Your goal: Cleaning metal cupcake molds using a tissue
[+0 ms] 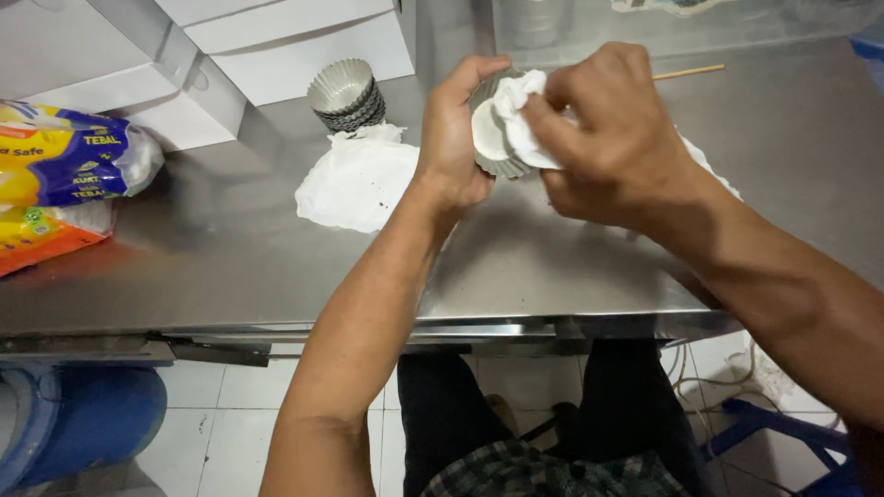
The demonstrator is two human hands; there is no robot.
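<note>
- Head view shows our steel worktable (571, 276) spread under both hands, its front edge just below our wrists.
- Beyond the left hand, up and to its left, white cardboard boxes (276, 46) stand at the back; further left lie yellow-and-blue plastic packs (64, 152).
- Just left of our left wrist a crumpled white sheet (354, 179) lies flat, and right behind it a stack of fluted tart moulds (347, 95) stands upright.
- Our left hand (451, 138) is curled round a single fluted metal mould (493, 138), thumb over the top rim, fingers behind; it is raised off the table between the two hands.
- Our right hand (612, 138) pinches a white tissue wad (520, 115), fingertips closed on it, pressing it into the mould's pale inside.
- We judge the mould light, thin and easily bent, so the crimped rim is the safest hold; the tissue is soft and tears readily.
- A thin wooden stick (689, 71) lies beyond the right hand.
</note>
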